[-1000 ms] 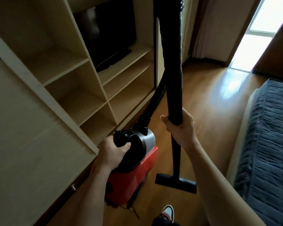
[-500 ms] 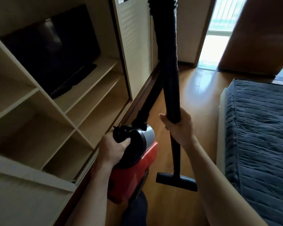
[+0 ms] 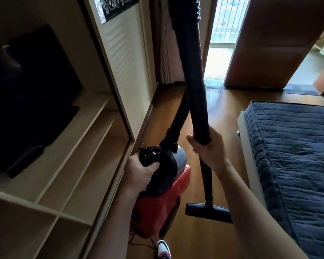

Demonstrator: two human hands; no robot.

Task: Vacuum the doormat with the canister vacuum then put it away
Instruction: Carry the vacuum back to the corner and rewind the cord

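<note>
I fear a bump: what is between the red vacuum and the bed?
In the head view: the black tube and its nozzle, gripped by the right hand, over wooden floor.

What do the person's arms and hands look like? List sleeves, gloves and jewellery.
The left hand and right hand are bare, without gloves. Both forearms are bare too: no sleeve, watch or bracelet shows on either as far as the frame reaches.

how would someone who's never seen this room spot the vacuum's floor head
Start at the blue-quilted bed on the right. Left of it, the right hand grips a black tube. The floor head is the flat black crossbar at its bottom end, beside the red vacuum.
</note>
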